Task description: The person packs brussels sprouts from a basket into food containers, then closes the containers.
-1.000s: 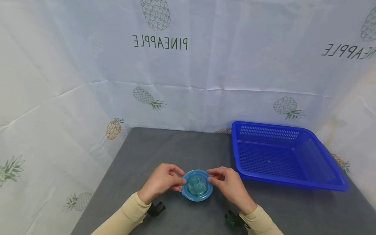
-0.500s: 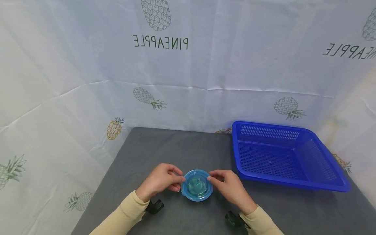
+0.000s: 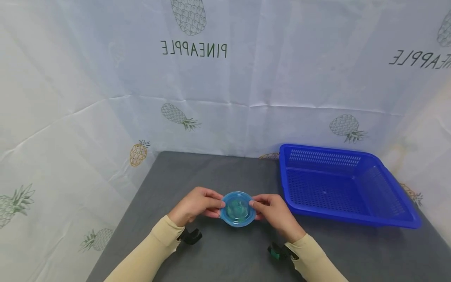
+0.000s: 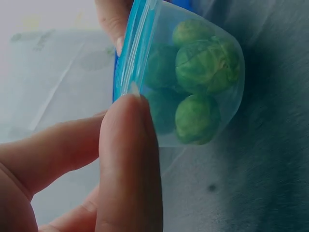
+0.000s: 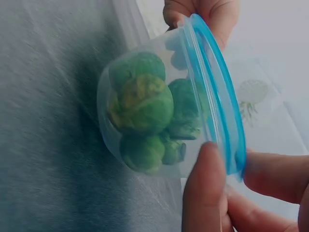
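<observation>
A small round food container [image 3: 237, 210] with a blue lid [image 5: 226, 104] is between the two hands. Through its clear wall, several Brussels sprouts [image 4: 207, 65] show in both wrist views. From the left side, the left hand [image 3: 198, 205] pinches the rim, thumb at the lid's edge and fingers below. Opposite it, the right hand [image 3: 275, 213] grips the rim the same way, its thumb on top. The lid lies across the container's mouth, and the container's base is hidden in the head view.
A blue plastic basket [image 3: 352, 219] with slotted sides stands at the right of the grey tabletop [image 3: 197, 168]. White cloth [image 3: 225, 129] printed with pineapples hangs behind the table and at its sides. Each wrist carries a black strap mount [image 3: 190, 236].
Both hands have closed further round the rim, their fingers reaching under it. The container has moved up in the head view, and the hands with it. The basket stays put.
</observation>
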A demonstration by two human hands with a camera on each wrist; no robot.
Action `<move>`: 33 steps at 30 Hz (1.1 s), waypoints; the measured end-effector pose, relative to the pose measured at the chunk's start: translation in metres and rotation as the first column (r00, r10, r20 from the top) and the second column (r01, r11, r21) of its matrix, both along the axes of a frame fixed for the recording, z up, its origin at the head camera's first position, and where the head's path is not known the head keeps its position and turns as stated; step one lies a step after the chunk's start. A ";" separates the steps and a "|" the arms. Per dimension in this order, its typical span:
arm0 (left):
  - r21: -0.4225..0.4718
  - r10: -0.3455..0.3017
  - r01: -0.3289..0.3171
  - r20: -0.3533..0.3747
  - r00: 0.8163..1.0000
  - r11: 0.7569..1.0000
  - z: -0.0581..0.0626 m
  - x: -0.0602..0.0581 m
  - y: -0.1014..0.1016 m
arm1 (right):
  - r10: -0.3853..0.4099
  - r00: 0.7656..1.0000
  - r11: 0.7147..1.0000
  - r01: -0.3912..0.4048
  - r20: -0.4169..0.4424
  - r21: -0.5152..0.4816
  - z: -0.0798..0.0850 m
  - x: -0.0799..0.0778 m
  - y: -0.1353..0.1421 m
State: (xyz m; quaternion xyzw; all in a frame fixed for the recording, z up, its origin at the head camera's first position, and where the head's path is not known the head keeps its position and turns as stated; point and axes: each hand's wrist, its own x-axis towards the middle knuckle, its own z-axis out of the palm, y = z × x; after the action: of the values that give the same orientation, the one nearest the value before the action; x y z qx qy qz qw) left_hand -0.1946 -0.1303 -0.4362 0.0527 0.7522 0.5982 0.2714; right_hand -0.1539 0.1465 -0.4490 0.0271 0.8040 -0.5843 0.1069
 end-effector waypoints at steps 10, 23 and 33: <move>-0.008 0.059 -0.059 0.014 0.998 0.998 -0.003 -0.021 0.001 | -0.088 0.995 0.996 0.088 -0.048 -0.012 -0.009 -0.017 -0.010; -0.015 0.077 -0.076 0.027 0.997 0.997 -0.012 -0.024 0.001 | -0.110 0.993 0.993 0.108 -0.042 -0.044 -0.020 -0.023 -0.011; 0.000 0.081 -0.081 0.025 0.996 0.997 -0.015 -0.024 0.003 | -0.067 0.996 0.981 0.077 0.058 -0.177 -0.023 -0.024 -0.007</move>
State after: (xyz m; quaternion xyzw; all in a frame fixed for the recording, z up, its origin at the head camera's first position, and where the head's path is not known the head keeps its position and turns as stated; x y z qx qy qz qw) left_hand -0.2190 -0.1272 -0.4511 0.0147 0.7501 0.6095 0.2563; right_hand -0.1778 0.1395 -0.4723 0.0615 0.7436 -0.6570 0.1084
